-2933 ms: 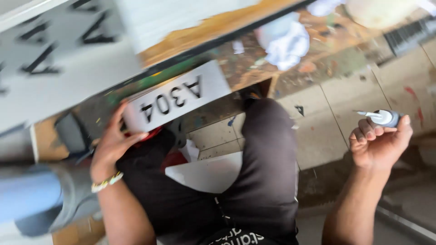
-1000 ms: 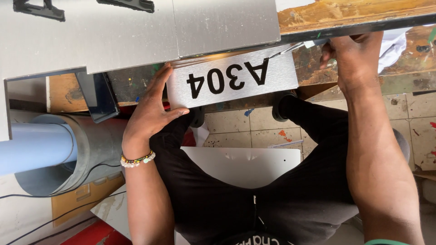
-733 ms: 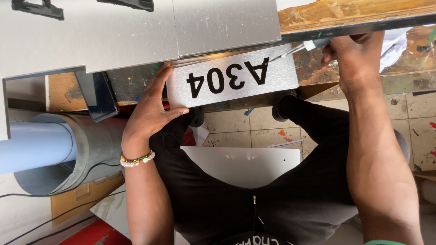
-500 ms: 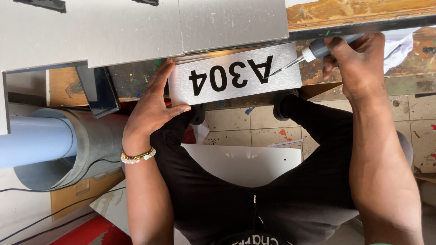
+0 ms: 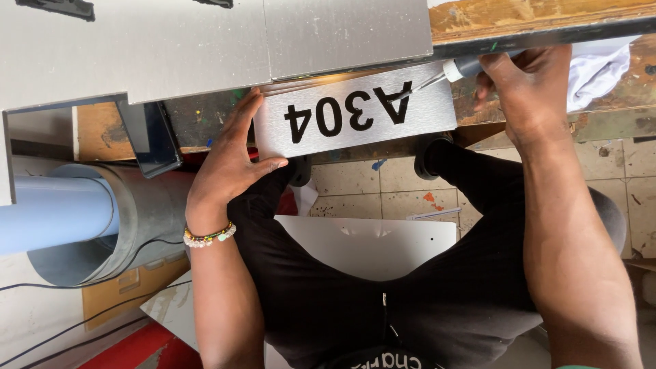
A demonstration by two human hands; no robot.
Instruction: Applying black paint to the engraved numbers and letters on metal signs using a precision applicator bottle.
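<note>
Plate [image 5: 355,116] (brushed metal, black characters) lies at bench [image 5: 540,17] edge, just under the large grey sheets [image 5: 205,41]. Left hand [image 5: 229,164] at plate's left end, fingers spread, pressing its edge, thumb beneath. Right hand [image 5: 523,85] at plate's right end, closed round a pen-like tool [image 5: 454,70], thin tip touching plate's upper right corner. Grey pipe [image 5: 89,219] well left of plate; white rag [image 5: 598,65] right of it.
</note>
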